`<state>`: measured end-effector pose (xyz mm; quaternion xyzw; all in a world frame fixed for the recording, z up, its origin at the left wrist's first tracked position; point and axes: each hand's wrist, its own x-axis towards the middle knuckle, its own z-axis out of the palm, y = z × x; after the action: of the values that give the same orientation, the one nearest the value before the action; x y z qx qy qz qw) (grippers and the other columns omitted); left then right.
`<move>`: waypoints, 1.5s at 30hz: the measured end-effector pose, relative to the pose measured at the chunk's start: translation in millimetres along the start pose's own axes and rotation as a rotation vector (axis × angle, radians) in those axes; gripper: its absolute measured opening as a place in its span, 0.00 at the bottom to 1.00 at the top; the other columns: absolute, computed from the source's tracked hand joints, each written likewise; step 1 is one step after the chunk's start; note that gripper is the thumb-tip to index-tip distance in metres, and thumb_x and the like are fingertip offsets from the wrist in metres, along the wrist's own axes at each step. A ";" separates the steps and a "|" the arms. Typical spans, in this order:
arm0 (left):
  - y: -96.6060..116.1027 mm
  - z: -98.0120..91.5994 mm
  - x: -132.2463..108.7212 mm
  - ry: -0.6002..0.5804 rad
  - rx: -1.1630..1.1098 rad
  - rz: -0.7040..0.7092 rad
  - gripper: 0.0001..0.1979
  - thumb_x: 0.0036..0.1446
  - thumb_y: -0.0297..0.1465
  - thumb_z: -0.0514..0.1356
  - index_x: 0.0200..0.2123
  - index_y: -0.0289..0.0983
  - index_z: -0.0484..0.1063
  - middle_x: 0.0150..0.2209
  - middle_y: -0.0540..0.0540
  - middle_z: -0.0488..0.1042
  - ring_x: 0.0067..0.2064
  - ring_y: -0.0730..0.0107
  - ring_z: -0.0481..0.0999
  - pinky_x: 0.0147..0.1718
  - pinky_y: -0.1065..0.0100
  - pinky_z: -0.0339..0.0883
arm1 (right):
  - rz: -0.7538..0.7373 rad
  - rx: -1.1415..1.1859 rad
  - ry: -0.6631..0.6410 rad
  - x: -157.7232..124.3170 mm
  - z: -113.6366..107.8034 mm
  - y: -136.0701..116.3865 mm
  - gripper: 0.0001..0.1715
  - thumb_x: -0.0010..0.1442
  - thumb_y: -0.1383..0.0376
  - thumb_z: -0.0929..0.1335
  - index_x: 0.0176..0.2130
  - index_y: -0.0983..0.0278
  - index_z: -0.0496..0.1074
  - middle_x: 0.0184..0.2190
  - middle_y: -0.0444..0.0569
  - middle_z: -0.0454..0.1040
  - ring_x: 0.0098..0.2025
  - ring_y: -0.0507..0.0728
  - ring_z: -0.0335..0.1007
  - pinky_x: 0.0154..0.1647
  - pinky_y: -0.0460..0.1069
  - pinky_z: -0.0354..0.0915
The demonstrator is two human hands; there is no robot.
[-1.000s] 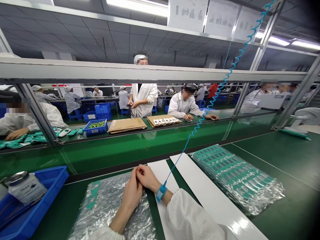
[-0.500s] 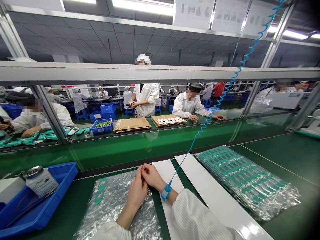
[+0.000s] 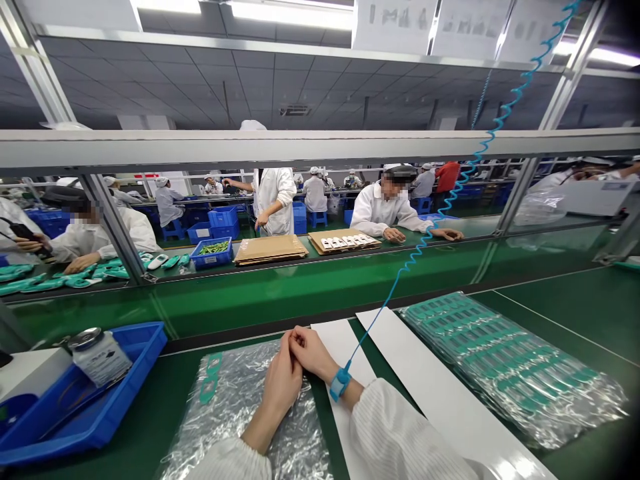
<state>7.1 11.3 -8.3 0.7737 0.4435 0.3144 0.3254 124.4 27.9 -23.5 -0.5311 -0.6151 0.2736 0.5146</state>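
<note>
My left hand point(image 3: 284, 381) and my right hand point(image 3: 311, 353) meet over the right side of a clear plastic sheet point(image 3: 240, 413). Both have their fingers drawn in and pressed together at the tips. Whatever may be between them is hidden. A blue wrist strap point(image 3: 340, 383) with a coiled blue cord point(image 3: 417, 250) circles my right wrist. Two green pieces with cut-outs point(image 3: 210, 378) lie at the sheet's upper left, left of my hands. White strips point(image 3: 425, 373) lie on the bench to the right, one of them partly under my right forearm.
A blue tray point(image 3: 127, 373) holding a labelled jar point(image 3: 100, 357) stands at left. Stacked plastic sheets with rows of green pieces point(image 3: 500, 353) lie at right. Beyond the metal frame point(image 3: 320, 147), co-workers in white sit or stand by cardboard point(image 3: 273, 250) and a blue bin point(image 3: 213, 255).
The whole view has shifted slightly, so bench items appear farther right. My hands keep their pose together. The standing co-worker beyond has turned and stretched out an arm.
</note>
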 end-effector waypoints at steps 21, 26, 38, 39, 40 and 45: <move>2.8 -1.4 -0.9 -0.005 -0.006 0.003 0.27 0.57 0.23 0.48 0.60 0.36 0.53 0.48 0.38 0.76 0.48 0.56 0.75 0.42 0.64 0.66 | 0.006 0.012 -0.012 -0.4 0.1 0.1 0.12 0.55 0.66 0.62 0.22 0.62 0.57 0.19 0.39 0.60 0.22 0.50 0.56 0.23 0.44 0.52; 2.6 -0.5 -1.2 0.003 -0.008 0.004 0.26 0.57 0.23 0.48 0.60 0.37 0.54 0.49 0.39 0.75 0.47 0.56 0.75 0.42 0.63 0.66 | 0.004 0.003 -0.017 -0.8 -0.3 0.5 0.12 0.56 0.65 0.62 0.22 0.62 0.57 0.18 0.39 0.60 0.22 0.50 0.57 0.23 0.44 0.52; 0.1 0.9 -4.9 0.027 -0.006 0.030 0.27 0.57 0.24 0.50 0.60 0.38 0.54 0.49 0.40 0.75 0.49 0.56 0.74 0.47 0.62 0.65 | -0.016 0.034 -0.056 -1.4 -0.9 4.8 0.14 0.58 0.59 0.62 0.24 0.61 0.58 0.20 0.41 0.62 0.24 0.53 0.59 0.25 0.47 0.55; 0.1 0.7 -5.0 0.026 -0.007 0.031 0.27 0.57 0.25 0.50 0.60 0.38 0.54 0.49 0.40 0.75 0.49 0.55 0.75 0.46 0.61 0.65 | -0.018 0.033 -0.061 -1.3 -1.1 5.5 0.14 0.58 0.59 0.62 0.24 0.61 0.59 0.20 0.41 0.62 0.24 0.53 0.59 0.25 0.47 0.55; 0.2 0.5 -5.1 0.025 -0.009 0.031 0.27 0.56 0.25 0.51 0.60 0.38 0.55 0.49 0.40 0.75 0.49 0.55 0.75 0.46 0.61 0.66 | -0.018 0.029 -0.064 -1.3 -1.3 6.1 0.14 0.58 0.58 0.62 0.24 0.61 0.59 0.20 0.41 0.62 0.24 0.53 0.59 0.25 0.47 0.56; 2.6 -0.3 -7.0 0.017 -0.041 0.011 0.27 0.57 0.26 0.51 0.61 0.38 0.54 0.49 0.38 0.75 0.49 0.52 0.74 0.46 0.58 0.65 | -0.018 0.026 -0.055 -1.1 -1.8 7.8 0.15 0.57 0.57 0.63 0.23 0.61 0.60 0.19 0.42 0.64 0.23 0.54 0.60 0.24 0.48 0.57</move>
<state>5.2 4.1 -7.4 0.7665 0.4354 0.3316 0.3359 128.8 28.7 -30.2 -0.5111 -0.6302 0.2914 0.5068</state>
